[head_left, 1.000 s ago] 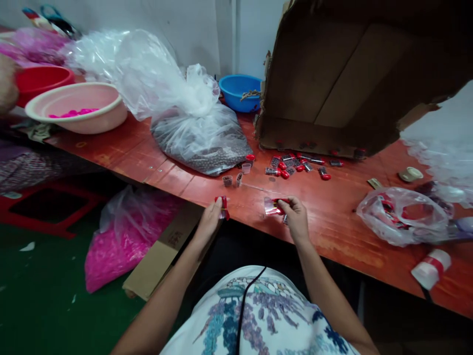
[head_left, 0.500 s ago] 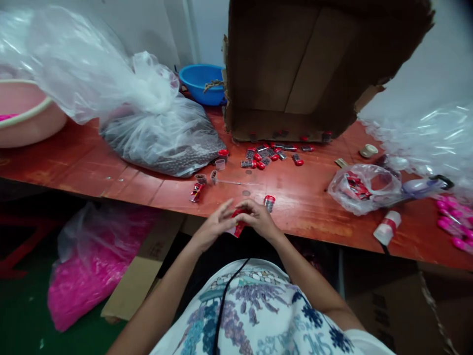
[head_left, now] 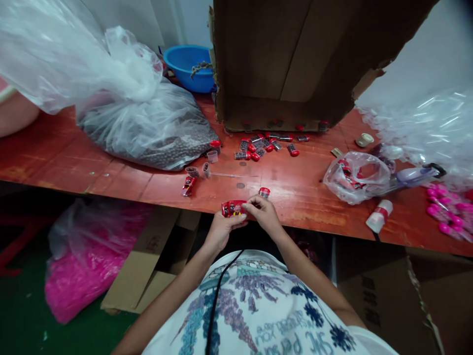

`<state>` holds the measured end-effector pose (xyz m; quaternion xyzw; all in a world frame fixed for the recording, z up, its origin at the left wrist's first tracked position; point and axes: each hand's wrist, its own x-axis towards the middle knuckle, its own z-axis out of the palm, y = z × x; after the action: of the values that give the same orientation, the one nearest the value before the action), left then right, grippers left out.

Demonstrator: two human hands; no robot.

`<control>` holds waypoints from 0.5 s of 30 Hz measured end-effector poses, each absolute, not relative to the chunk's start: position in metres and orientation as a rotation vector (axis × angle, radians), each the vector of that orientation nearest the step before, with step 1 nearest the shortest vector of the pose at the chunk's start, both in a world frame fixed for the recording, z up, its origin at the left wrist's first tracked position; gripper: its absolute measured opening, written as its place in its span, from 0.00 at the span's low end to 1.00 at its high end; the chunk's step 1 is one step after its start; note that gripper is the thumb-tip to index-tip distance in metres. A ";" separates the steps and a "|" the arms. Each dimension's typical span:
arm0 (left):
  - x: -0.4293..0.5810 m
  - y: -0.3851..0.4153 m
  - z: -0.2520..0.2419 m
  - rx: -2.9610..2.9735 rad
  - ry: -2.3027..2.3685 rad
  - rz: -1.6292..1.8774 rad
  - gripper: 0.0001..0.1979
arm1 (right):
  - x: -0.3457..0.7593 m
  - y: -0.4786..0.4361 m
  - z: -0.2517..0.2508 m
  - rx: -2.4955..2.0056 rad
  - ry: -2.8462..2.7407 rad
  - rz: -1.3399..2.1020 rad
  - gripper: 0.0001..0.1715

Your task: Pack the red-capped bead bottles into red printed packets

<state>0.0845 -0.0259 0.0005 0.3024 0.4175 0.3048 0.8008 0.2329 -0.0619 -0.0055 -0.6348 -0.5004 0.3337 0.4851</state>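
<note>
Close to the table's front edge, my left hand (head_left: 222,228) is closed on a small red printed label (head_left: 231,208), its thumb lying along the lower side. My right hand (head_left: 265,214) pinches the label's right end between thumb and fingertips. Just behind the right hand stands a small clear tube with a red cap (head_left: 264,192), partly hidden by the fingers. Left of the hands lies a stack of similar red labels (head_left: 188,186), beside two small open cups (head_left: 192,171) holding dark contents.
Several red-capped tubes of dark beads (head_left: 258,144) lie before an open cardboard box (head_left: 266,113). A big bag of dark beads (head_left: 148,133) sits left, near a blue basin (head_left: 185,64). At right are a plastic bag of red packets (head_left: 356,177) and a white roll (head_left: 380,216).
The label has turned from upright and half hidden to lying flat, printed face showing. My left hand has closed around its lower side, and my right fingers have moved to its right end. The view has shifted slightly.
</note>
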 end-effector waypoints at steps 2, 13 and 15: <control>0.083 -0.027 0.001 0.686 0.899 0.619 0.16 | 0.234 -0.063 -0.004 -1.567 -1.312 0.757 0.11; 0.087 -0.019 -0.005 0.608 0.987 0.703 0.14 | 0.244 -0.065 -0.005 -1.728 -1.427 0.441 0.14; 0.090 -0.017 -0.008 0.546 1.004 0.744 0.13 | 0.253 -0.067 -0.009 -1.899 -1.338 0.241 0.14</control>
<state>0.0899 -0.0170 -0.0076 0.2525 0.4638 0.3441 0.7764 0.2527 -0.0666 -0.0090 -0.7479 -0.5270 0.0949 0.3923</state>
